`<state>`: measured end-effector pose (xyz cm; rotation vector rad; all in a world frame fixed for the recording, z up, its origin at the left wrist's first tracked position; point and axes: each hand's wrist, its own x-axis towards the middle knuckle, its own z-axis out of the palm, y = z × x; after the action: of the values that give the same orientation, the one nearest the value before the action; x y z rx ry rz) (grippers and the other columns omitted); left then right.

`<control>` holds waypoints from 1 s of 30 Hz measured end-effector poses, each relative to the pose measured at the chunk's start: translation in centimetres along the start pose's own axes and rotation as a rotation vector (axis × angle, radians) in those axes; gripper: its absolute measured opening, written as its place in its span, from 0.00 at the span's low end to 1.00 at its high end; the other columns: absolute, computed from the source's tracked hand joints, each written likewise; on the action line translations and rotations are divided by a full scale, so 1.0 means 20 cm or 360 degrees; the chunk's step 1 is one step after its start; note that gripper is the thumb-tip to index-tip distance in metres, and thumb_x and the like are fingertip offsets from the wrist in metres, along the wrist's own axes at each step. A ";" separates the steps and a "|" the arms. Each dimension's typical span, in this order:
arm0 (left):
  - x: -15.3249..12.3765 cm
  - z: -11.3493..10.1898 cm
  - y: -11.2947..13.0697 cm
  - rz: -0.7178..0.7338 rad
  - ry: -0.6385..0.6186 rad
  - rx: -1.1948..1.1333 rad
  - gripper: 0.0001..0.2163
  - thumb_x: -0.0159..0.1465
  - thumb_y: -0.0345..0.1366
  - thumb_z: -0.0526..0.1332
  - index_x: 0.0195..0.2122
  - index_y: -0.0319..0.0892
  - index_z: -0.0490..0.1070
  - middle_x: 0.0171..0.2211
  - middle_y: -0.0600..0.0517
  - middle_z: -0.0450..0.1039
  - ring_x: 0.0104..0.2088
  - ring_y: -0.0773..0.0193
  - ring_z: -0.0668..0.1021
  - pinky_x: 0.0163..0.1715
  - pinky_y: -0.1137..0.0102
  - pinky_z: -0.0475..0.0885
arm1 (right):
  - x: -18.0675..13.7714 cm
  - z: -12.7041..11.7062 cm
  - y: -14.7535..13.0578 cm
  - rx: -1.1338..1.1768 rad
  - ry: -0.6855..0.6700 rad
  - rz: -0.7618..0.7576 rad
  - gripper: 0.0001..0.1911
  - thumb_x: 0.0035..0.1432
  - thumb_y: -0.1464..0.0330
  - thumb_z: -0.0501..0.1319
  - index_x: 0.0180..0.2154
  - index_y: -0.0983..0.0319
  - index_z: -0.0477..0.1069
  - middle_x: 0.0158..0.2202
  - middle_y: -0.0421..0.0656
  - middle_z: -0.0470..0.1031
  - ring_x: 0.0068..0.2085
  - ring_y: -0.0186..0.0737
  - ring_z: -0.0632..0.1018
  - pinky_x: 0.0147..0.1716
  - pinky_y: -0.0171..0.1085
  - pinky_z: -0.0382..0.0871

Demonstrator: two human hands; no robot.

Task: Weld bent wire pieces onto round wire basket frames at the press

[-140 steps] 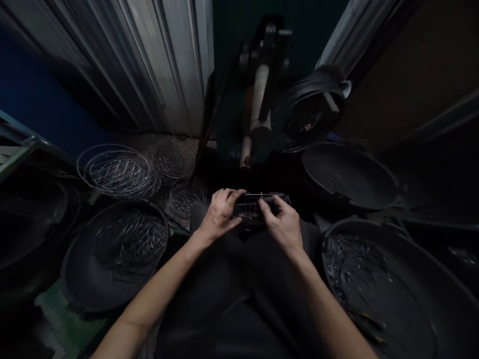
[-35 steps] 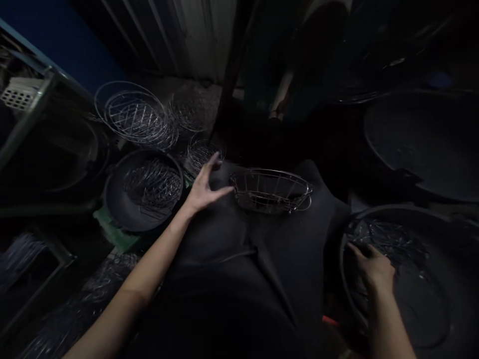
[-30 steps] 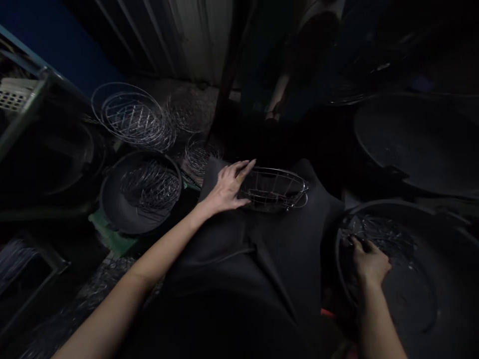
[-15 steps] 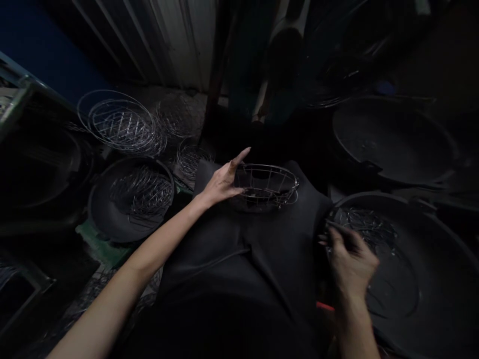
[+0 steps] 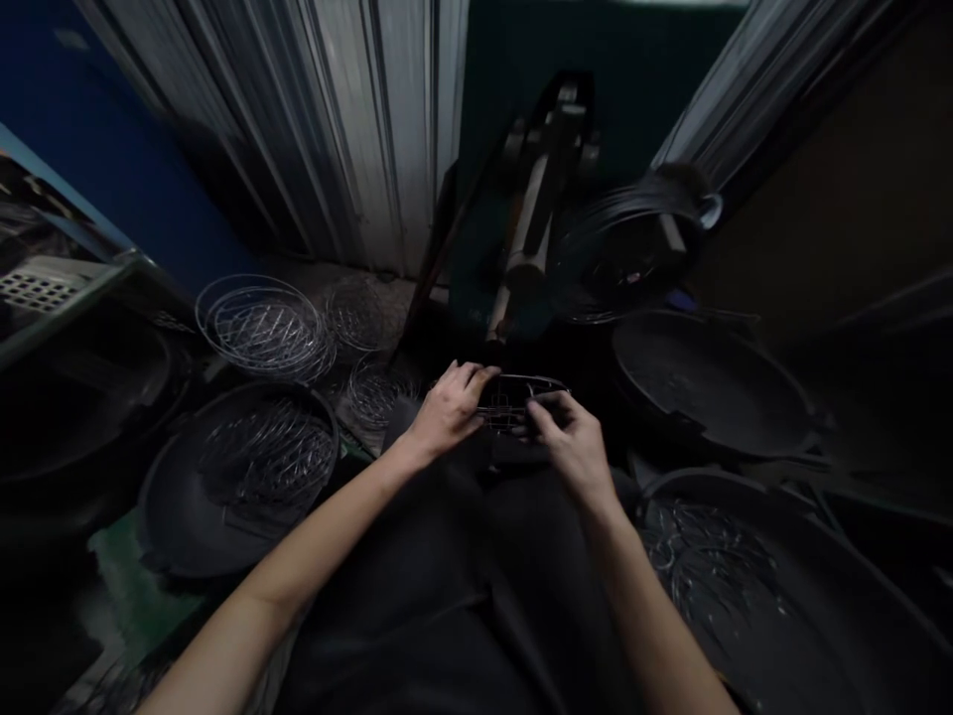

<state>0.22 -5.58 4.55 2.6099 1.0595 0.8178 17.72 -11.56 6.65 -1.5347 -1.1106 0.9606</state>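
A round wire basket (image 5: pixel 504 415) is held over my dark-clad lap, with both hands partly covering it. My left hand (image 5: pixel 451 409) grips its left side, fingers curled over the rim. At the basket's right side is my right hand (image 5: pixel 572 437), its thumb and fingers pinched together close to the wires. Whatever small piece sits in that pinch is too dark and blurred to name. Off to the right, a large dark pan (image 5: pixel 781 606) contains a heap of thin bent wire pieces (image 5: pixel 707 556).
On the left, a dark pan (image 5: pixel 168 521) holds tangled wire parts (image 5: pixel 272 457). Wire rounds (image 5: pixel 264 333) are piled on the floor beyond it. A machine (image 5: pixel 528 218) with a rod-like arm stands ahead, a wire coil (image 5: pixel 632 228) beside it. Another pan (image 5: pixel 715 382) is at right.
My right hand has moved from the right-hand pan of wire pieces to the basket. My left hand has closed from spread fingers into a grip. The head view has tilted upward.
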 end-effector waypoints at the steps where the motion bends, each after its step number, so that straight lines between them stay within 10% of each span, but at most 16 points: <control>1: 0.00 0.00 -0.01 0.0000 0.0000 0.0016 0.28 0.54 0.26 0.59 0.57 0.39 0.54 0.49 0.44 0.63 0.52 0.55 0.69 0.59 0.53 0.59 | 0.04 0.04 0.00 -0.0135 0.0007 -0.0053 0.15 0.50 0.55 0.61 0.30 0.61 0.69 0.24 0.41 0.73 0.24 0.37 0.74 0.24 0.35 0.68; 30: 0.12 0.14 -0.27 0.0043 0.0274 0.0085 0.28 0.54 0.24 0.58 0.57 0.36 0.53 0.50 0.41 0.64 0.53 0.53 0.69 0.59 0.50 0.60 | 0.30 0.27 0.14 -0.0593 0.0383 -0.0636 0.11 0.59 0.61 0.54 0.32 0.61 0.68 0.27 0.41 0.73 0.27 0.35 0.72 0.29 0.32 0.64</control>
<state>0.16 0.11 1.11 2.6417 1.1063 1.0502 14.87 -4.66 2.49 -1.5833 -1.4030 0.2996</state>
